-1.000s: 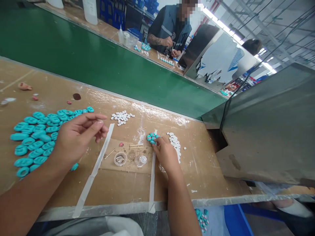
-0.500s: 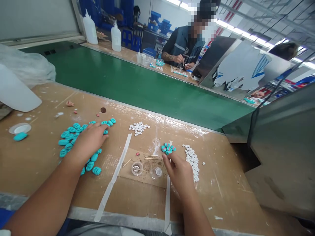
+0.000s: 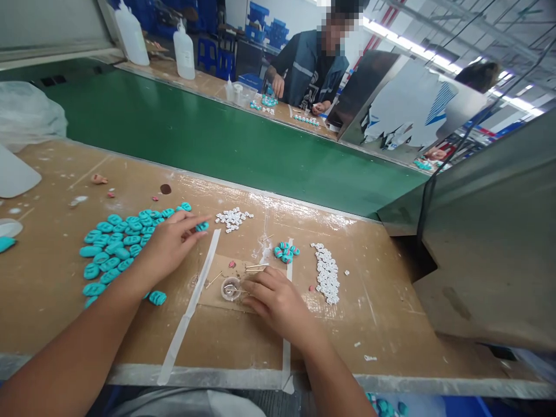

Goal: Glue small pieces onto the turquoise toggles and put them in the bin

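Note:
My left hand [image 3: 176,240] pinches an oval teal clay-like piece [image 3: 202,226], just right of a large group of similar teal pieces [image 3: 114,249]. My right hand [image 3: 275,301] is closed on a thin wooden stick [image 3: 238,291], its tip inside a small clear cup [image 3: 230,288]. The cup sits on a piece of cardboard [image 3: 212,302] between two strips of white tape [image 3: 189,313]. More thin sticks [image 3: 256,266] and a pink lump [image 3: 232,264] lie behind the cup. Beyond my right hand is a cluster of teal-and-pink pieces [image 3: 285,252].
Small white pieces lie in a heap [image 3: 233,219] at centre back and a band [image 3: 326,275] at right. A green surface [image 3: 243,153] separates my table from a co-worker [image 3: 304,72]. A metal panel [image 3: 486,249] stands at right; a plastic bag [image 3: 32,113] lies left.
My left hand has moved right from the teal group, now with a teal piece in its fingers. My right hand has come from the teal-and-pink cluster to the cup and taken a stick.

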Demonstrator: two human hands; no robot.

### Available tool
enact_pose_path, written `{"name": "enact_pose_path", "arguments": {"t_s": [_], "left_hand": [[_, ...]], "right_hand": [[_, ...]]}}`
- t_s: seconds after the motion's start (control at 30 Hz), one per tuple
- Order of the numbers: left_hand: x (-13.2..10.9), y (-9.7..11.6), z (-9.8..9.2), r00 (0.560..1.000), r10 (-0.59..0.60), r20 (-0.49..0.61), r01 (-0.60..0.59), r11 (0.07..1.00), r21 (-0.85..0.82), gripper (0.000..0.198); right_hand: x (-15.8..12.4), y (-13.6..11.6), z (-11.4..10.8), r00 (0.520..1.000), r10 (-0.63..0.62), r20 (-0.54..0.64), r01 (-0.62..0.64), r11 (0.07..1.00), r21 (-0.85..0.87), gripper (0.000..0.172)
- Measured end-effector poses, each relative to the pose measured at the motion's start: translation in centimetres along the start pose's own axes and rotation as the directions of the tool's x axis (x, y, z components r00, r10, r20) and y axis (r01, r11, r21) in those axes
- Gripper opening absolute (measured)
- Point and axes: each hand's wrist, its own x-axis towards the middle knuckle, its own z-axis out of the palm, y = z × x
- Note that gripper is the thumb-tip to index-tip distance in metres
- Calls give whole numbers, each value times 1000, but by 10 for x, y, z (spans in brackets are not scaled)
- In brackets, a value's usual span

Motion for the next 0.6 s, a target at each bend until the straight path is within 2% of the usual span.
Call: {"name": "enact_pose_path", "arguments": {"t_s": [0.07, 0.17, 0.27, 0.37, 0.5, 0.6], "left_hand": [[-5, 11, 8, 999, 7, 39, -1, 987, -163, 37], [-14, 26, 18, 990, -50, 129, 101, 899, -427, 34], [-20, 36, 22, 973, -96, 210, 199, 810, -552, 32], [-22, 41, 21, 960, -96, 264, 249, 723, -644, 31], [-21, 47, 19, 933, -49, 355, 335, 475, -814, 35], [-21, 49, 19, 925, -39, 378, 373, 290, -881, 35]], "right_hand": [[0, 1, 4, 1000, -17, -20, 16, 999, -34, 18], [-1, 1, 6, 996, -48, -77, 43, 997, -70, 18], [-1, 0, 5, 996, -55, -76, 50, 997, -63, 19], [-1, -3, 0, 999, -7, -49, 5, 999, -54, 17], [-2, -5, -6, 993, 43, -107, -46, 999, -23, 13], [-5, -3, -8, 987, 72, -147, -73, 997, 3, 12]]}}
